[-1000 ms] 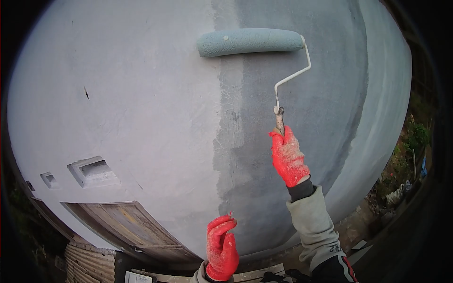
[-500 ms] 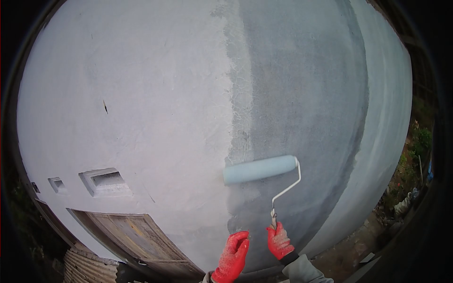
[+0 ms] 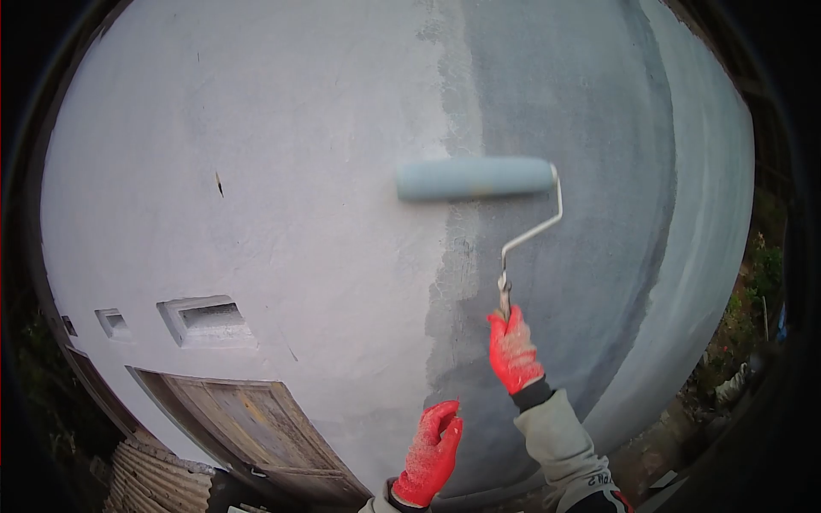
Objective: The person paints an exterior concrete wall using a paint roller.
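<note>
My right hand (image 3: 515, 349), in a red glove, is wrapped round the handle of a paint roller (image 3: 475, 179). The roller's light blue sleeve lies level across the border between the pale part of the wall (image 3: 282, 214) and its darker grey strip, slightly blurred. A bent white metal frame joins sleeve and handle. Lower down and to the left, my left hand (image 3: 432, 453), also in a red glove, is raised in front of the wall with curled fingers apart and nothing between them.
A wooden door (image 3: 248, 419) stands at the lower left, below a recessed vent (image 3: 209, 321) and a smaller opening (image 3: 113, 324). Corrugated sheeting (image 3: 158, 479) is at the bottom left. Plants (image 3: 764, 274) and debris lie along the right edge.
The roller first came down the wall with my right hand, then went back up part of the way. My left hand has shifted a little to the right in view.
</note>
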A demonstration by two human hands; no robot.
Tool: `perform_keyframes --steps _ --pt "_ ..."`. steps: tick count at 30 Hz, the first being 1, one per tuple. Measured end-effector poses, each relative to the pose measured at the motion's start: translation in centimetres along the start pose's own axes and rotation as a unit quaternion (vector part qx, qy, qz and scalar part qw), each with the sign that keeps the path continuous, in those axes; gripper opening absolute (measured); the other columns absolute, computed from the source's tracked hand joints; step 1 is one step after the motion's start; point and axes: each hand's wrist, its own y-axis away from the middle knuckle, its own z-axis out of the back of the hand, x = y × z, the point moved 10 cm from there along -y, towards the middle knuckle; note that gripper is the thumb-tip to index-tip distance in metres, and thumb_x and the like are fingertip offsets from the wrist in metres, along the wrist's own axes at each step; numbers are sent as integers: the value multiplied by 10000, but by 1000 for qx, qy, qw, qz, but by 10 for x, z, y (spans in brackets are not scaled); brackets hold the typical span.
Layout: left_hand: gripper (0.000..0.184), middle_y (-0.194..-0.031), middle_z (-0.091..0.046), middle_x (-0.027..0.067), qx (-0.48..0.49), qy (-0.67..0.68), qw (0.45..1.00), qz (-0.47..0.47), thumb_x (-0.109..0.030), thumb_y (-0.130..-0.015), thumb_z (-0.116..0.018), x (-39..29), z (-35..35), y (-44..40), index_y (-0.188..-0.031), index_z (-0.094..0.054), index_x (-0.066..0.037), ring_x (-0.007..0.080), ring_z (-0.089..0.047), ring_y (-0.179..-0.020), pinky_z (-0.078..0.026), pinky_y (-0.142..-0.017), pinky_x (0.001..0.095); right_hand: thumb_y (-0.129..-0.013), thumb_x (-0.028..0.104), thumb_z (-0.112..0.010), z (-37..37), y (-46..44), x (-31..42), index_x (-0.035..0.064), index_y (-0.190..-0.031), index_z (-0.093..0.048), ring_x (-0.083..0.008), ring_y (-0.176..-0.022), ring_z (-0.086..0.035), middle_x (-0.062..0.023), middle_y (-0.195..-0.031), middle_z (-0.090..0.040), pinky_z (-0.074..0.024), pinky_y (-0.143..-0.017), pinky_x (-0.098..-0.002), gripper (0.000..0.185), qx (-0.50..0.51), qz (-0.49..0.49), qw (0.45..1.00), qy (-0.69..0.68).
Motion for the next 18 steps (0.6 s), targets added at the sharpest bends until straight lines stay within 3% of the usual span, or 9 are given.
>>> perform_keyframes --steps 2,3,5,9,11,13,15,18 --pt "308 -1188 -512 113 3 -9 1000 7 -115 -922 -572 11 4 5 -1214 -525 -29 202 -559 -1042 -456 -899 299 -931 243 -525 -40 79 -59 29 -1012 -512 -481 -793 -526 -284 -857 -571 -425 -653 -516 229 42 -66 996 -38" --pt "323 -1188 -516 112 6 -21 1000 16 -139 -920 -581 17 6 5 -1220 -527 -35 207 -561 -1035 -458 -893 304 -912 326 -553 -58 119 -89 52 -995 -463 -521 -780 -540 -293 -784 -572 -404 -624 -572 300 55 -102 992 -49" --pt "341 -1191 -518 114 14 -57 998 15 -167 -917 -589 26 6 3 -1228 -527 -43 211 -562 -1031 -460 -886 309 -901 327 -562 -77 176 -120 46 -988 -468 -521 -805 -542 -297 -802 -578 -412 -638 -566 309 95 -164 981 -40" --pt "393 -1196 -530 122 37 -137 990 12 -231 -926 -580 28 -9 -27 -1269 -503 -54 214 -561 -1046 -449 -894 318 -924 293 -527 -42 135 -70 40 -1012 -517 -494 -815 -558 -273 -825 -596 -423 -661 -543 268 96 -153 983 -46" --pt "397 -1201 -530 123 44 -149 988 3 -232 -945 -553 13 -22 -44 -1284 -484 -39 204 -556 -1076 -436 -913 313 -911 301 -562 -17 74 -29 32 -952 -488 -512 -811 -544 -290 -799 -579 -414 -638 -555 283 29 -16 999 -38" --pt "418 -1259 -515 127 51 -92 994 11 -238 -958 -528 -7 -36 -64 -1314 -460 -30 214 -537 -1120 -414 -957 324 -920 314 -548 16 15 14 28 -951 -487 -512 -810 -544 -286 -804 -582 -418 -639 -552 294 25 -66 993 -97" --pt "429 -1274 -512 126 41 -56 997 -22 -242 -963 -516 -20 -46 -79 -1325 -449 -21 213 -525 -1141 -399 -975 323 -923 333 -535 35 -19 40 25 -947 -485 -509 -811 -546 -282 -804 -587 -423 -645 -550 313 -18 -54 997 -60" --pt "446 -1292 -510 120 17 -15 998 -51 -245 -970 -502 -24 -49 -84 -1336 -431 -1 207 -502 -1177 -375 -1004 316 -926 342 -526 23 -19 30 29 -953 -484 -506 -817 -549 -277 -809 -593 -427 -650 -549 317 -4 -50 995 -82"
